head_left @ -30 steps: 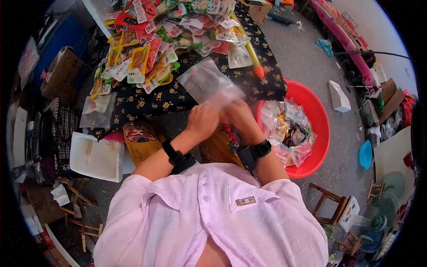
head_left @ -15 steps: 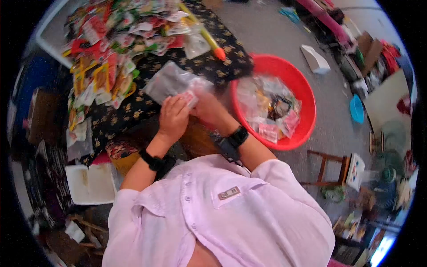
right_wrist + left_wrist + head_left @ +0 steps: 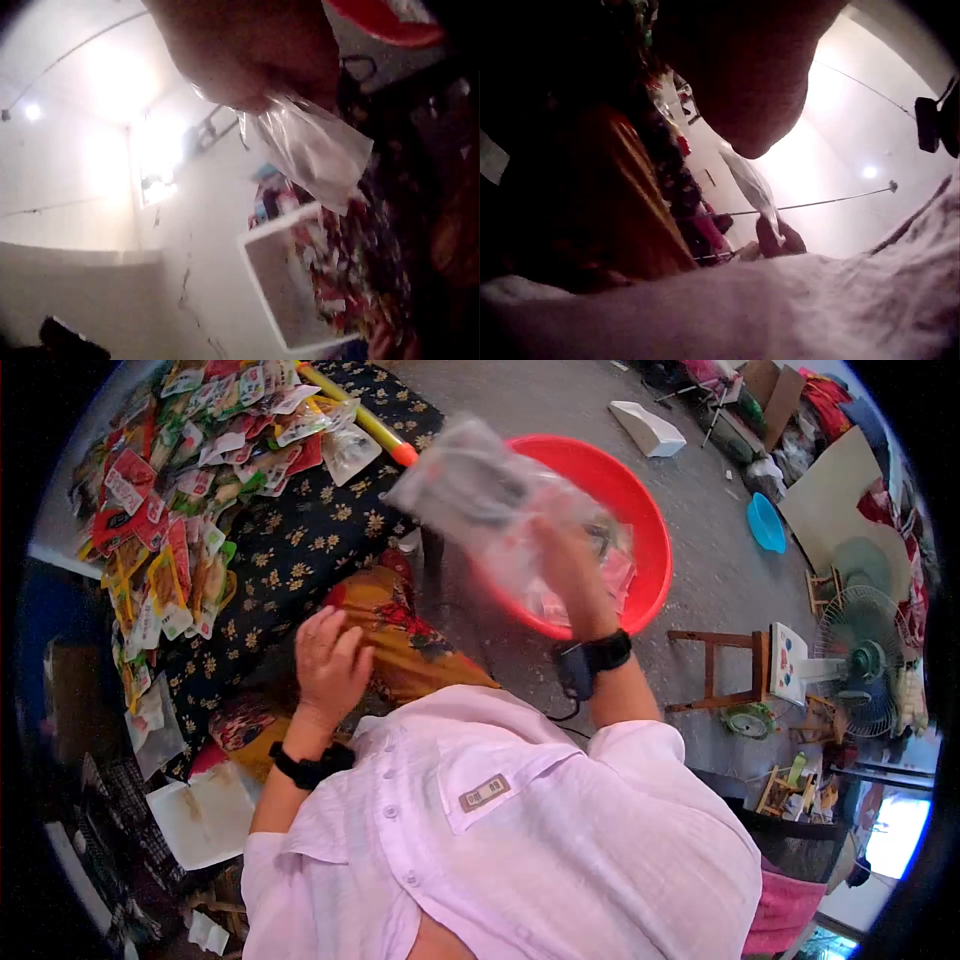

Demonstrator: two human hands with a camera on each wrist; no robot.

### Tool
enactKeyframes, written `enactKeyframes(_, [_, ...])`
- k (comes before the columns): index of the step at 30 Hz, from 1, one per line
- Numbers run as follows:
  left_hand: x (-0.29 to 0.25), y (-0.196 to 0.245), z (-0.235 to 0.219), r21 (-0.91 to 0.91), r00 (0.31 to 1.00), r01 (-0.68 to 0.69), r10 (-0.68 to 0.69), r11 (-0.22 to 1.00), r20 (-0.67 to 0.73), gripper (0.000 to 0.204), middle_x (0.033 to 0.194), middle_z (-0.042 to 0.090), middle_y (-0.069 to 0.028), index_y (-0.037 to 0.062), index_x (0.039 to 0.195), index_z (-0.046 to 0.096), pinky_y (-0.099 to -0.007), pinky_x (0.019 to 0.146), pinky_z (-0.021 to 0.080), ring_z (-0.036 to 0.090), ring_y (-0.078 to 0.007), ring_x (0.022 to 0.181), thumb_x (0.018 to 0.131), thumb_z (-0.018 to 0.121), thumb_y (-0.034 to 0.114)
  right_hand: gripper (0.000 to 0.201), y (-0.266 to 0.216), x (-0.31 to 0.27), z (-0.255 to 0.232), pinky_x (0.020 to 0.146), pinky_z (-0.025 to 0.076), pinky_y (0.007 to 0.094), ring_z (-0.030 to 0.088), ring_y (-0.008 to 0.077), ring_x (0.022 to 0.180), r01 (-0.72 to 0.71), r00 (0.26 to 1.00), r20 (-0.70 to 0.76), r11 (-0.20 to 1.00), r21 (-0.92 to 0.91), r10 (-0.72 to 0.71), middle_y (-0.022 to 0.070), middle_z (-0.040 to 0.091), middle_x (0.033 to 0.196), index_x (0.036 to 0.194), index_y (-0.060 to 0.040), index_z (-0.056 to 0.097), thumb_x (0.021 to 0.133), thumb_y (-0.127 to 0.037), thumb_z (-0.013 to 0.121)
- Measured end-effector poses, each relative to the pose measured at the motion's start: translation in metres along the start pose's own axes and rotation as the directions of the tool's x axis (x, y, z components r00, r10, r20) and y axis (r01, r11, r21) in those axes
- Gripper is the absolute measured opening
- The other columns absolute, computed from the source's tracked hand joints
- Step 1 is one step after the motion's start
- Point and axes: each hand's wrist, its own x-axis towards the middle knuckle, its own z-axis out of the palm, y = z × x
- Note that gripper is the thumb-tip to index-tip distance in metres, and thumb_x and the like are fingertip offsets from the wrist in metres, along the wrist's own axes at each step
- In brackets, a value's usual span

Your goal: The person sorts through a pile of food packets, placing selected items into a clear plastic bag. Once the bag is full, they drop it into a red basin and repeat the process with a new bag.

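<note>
My right hand (image 3: 572, 560) grips a clear plastic bag (image 3: 468, 485), blurred by motion, over the left side of the red basin (image 3: 655, 525). In the right wrist view the bag (image 3: 311, 150) hangs out from under the curled hand (image 3: 255, 52). What the bag contains is too blurred to make out. Several clear bags with packets (image 3: 615, 575) lie in the basin, partly hidden by my right hand and forearm. My left hand (image 3: 332, 665) is empty, its fingers loosely bent, above my lap and beside the flowered cloth (image 3: 300, 530).
Many packaged food packets (image 3: 190, 490) are heaped on the table's far left, with a yellow stick (image 3: 355, 415) beside them. A white foam box (image 3: 200, 815) stands at lower left. On the floor to the right are a blue bowl (image 3: 766, 522), a wooden stool (image 3: 735, 668) and a fan (image 3: 865, 660).
Both hands were together at the bag over the cloth. The left has let go and drawn back, while the right has carried the bag rightward to the basin. The head view has turned right.
</note>
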Motion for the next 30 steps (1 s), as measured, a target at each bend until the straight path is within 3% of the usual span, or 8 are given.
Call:
enactKeyframes(4, [-0.047, -0.027, 0.003, 0.083, 0.986, 0.131, -0.138, 0.988, 0.088, 0.025, 0.101, 0.046, -0.0152, 0.0029, 0.088, 0.050, -0.0430, 0.083, 0.034, 0.042, -0.0327, 0.097, 0.065, 0.058, 0.010, 0.033, 0.033, -0.011, -0.055, 0.074, 0.041, 0.0302, 0.049, 0.0194, 0.084, -0.045, 0.952, -0.216, 0.799, 0.599, 0.215, 0.0084, 0.049, 0.098, 0.110, -0.0040, 0.040, 0.077, -0.006, 0.043])
enactKeyframes(7, [-0.093, -0.048, 0.012, 0.144, 0.935, 0.245, -0.273, 0.959, 0.229, 0.023, 0.102, 0.046, -0.0168, 0.0022, 0.087, 0.050, -0.0423, 0.083, 0.034, 0.042, -0.0335, 0.098, 0.067, 0.056, 0.011, 0.024, 0.082, -0.035, -0.082, 0.062, 0.045, 0.0352, 0.053, 0.0214, 0.076, -0.262, 0.903, -0.353, 0.965, -0.001, 0.244, 0.0084, 0.051, 0.086, 0.101, -0.0024, 0.044, 0.077, -0.004, 0.044])
enactKeyframes(10, [-0.130, -0.063, 0.017, 0.125, 0.830, 0.384, -0.401, 0.915, 0.388, 0.023, 0.103, 0.046, -0.0187, 0.0012, 0.087, 0.051, -0.0407, 0.083, 0.034, 0.042, -0.0340, 0.098, 0.067, 0.055, 0.013, 0.025, 0.198, -0.051, -0.110, 0.063, 0.046, 0.0406, 0.053, 0.0254, 0.076, -0.322, 0.800, -0.274, 0.767, 0.555, 0.534, 0.0098, 0.050, 0.086, 0.100, -0.0018, 0.042, 0.076, 0.000, 0.043])
enactKeyframes(15, [-0.147, -0.073, 0.010, 0.177, 0.657, 0.554, -0.557, 0.814, 0.507, 0.024, 0.104, 0.047, -0.0193, 0.0003, 0.087, 0.052, -0.0389, 0.083, 0.035, 0.043, -0.0342, 0.096, 0.067, 0.055, 0.013, 0.027, 0.249, -0.065, -0.138, 0.069, 0.046, 0.0442, 0.052, 0.0285, 0.080, -0.328, 0.824, -0.122, 0.641, 0.694, 0.553, 0.0107, 0.048, 0.091, 0.103, -0.0014, 0.040, 0.076, 0.002, 0.040])
enactKeyframes(25, [-0.132, -0.071, -0.030, 0.349, 0.741, 0.475, -0.581, 0.808, 0.337, 0.022, 0.096, 0.049, -0.0158, 0.0017, 0.085, 0.052, -0.0403, 0.081, 0.034, 0.044, -0.0321, 0.092, 0.067, 0.055, 0.013, 0.018, 0.240, -0.011, -0.346, 0.068, 0.044, 0.0417, 0.052, 0.0266, 0.084, -0.194, 0.737, -0.458, 0.804, 0.562, 0.497, 0.0117, 0.054, 0.085, 0.089, -0.0037, 0.052, 0.077, -0.015, 0.046])
enactKeyframes(27, [-0.137, -0.075, -0.040, 0.469, 0.789, 0.423, -0.569, 0.776, 0.231, 0.021, 0.097, 0.050, -0.0145, 0.0028, 0.084, 0.053, -0.0411, 0.080, 0.033, 0.043, -0.0314, 0.094, 0.067, 0.055, 0.013, 0.019, 0.250, -0.015, -0.325, 0.060, 0.044, 0.0378, 0.050, 0.0212, 0.070, -0.372, 0.469, -0.680, 0.825, 0.426, 0.563, 0.0050, 0.051, 0.075, 0.089, -0.0085, 0.050, 0.074, -0.021, 0.051])
enactKeyframes(28, [-0.131, -0.068, -0.045, 0.523, 0.798, 0.427, -0.579, 0.738, 0.167, 0.020, 0.096, 0.050, -0.0140, 0.0029, 0.083, 0.053, -0.0411, 0.080, 0.034, 0.043, -0.0312, 0.094, 0.067, 0.055, 0.014, 0.016, 0.252, -0.030, -0.325, 0.061, 0.043, 0.0366, 0.049, 0.0196, 0.068, -0.318, 0.738, -0.458, 0.854, 0.412, 0.496, 0.0048, 0.050, 0.074, 0.089, -0.0118, 0.050, 0.076, -0.020, 0.047])
enactKeyframes(30, [-0.130, -0.066, -0.057, 0.619, 0.754, 0.443, -0.643, 0.648, 0.133, 0.017, 0.087, 0.052, -0.0114, 0.0045, 0.078, 0.054, -0.0406, 0.075, 0.036, 0.045, -0.0287, 0.088, 0.066, 0.056, 0.016, 0.010, 0.234, -0.027, -0.272, 0.059, 0.042, 0.0349, 0.048, 0.0201, 0.066, -0.454, 0.555, -0.610, 0.820, 0.348, 0.565, 0.0036, 0.049, 0.072, 0.083, -0.0127, 0.049, 0.075, -0.019, 0.048])
